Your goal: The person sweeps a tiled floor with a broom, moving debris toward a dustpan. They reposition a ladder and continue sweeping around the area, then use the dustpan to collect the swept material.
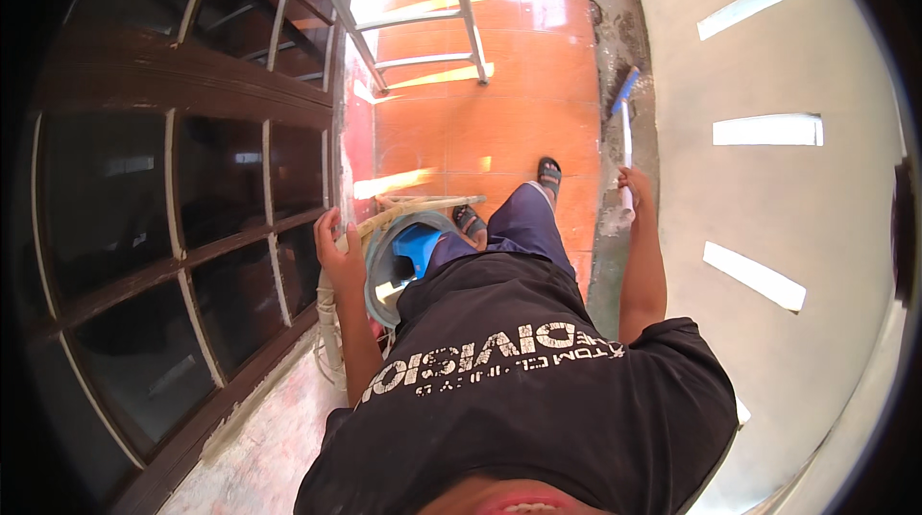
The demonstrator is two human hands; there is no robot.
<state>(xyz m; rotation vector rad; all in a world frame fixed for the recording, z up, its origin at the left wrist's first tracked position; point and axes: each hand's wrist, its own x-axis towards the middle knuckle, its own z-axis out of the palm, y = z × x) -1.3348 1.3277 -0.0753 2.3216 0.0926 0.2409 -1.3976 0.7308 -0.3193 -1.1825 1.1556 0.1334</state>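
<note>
My right hand (638, 188) is closed round the white handle (627, 135) of a long brush. The brush's blue head (626, 90) rests on the rough grey concrete strip along the right wall. On the other side, my left hand (338, 238) is beside the dark window frame, close to a pale bamboo-like frame (394, 212). Its fingers are apart and I see nothing held in them. Below that frame is a round grey tub (379, 260) with a blue plastic item (417, 246) inside, partly hidden by my body.
An aluminium ladder (423, 20) stands ahead on the orange tiled floor (519, 83). Dark wooden windows (226, 169) line the left side. A pale wall (768, 198) with slots rises on the right. The concrete strip (619, 25) between tiles and wall looks wet or dirty.
</note>
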